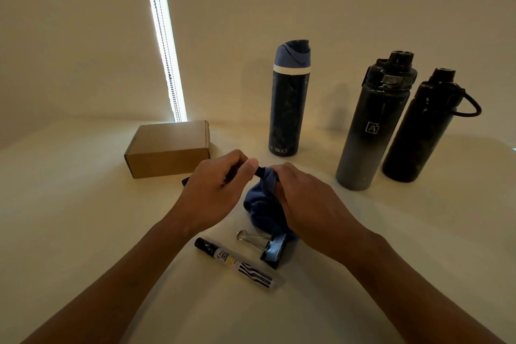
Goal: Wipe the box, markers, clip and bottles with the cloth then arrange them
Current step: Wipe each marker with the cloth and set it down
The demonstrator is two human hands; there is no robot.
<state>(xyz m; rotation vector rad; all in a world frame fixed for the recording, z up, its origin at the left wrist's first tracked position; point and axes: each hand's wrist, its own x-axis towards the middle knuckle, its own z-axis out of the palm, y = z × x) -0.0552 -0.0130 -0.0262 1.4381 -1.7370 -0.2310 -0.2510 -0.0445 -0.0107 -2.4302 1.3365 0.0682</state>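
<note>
Seen from the head camera, looking down over both forearms onto a pale worktop (83, 232) in dim, warm light. Near the middle, the left hand (215, 190) pinches a dark marker (261, 171) between thumb and curled fingers, so that its short exposed end points toward the other hand; its far end seems to show as a dark tip (184, 181) below the wrist, though that is hard to tell. The right hand (304, 198) grips a blue cloth (264, 204), its fingers bunching the fabric round the marker's end, while the rest of the cloth hangs down to the worktop. Holding one end steady and wrapping the other looks like the way to rub the barrel clean, so the step in hand is probably wiping this marker. Just in front of the hands lies a second marker (237, 264), white with black print, flat and slanted, and beside it a black binder clip (272, 248) with its wire handles folded out, touching the hanging edge of the cloth. Both sit within easy reach, likely next in turn. A closed cardboard box (167, 148) rests behind the left hand. Three bottles stand upright at the back right: a navy bottle (287, 109) with a blue lid, a grey bottle (371, 131), and close beside it a black bottle (418, 131) with a loop handle.
</note>
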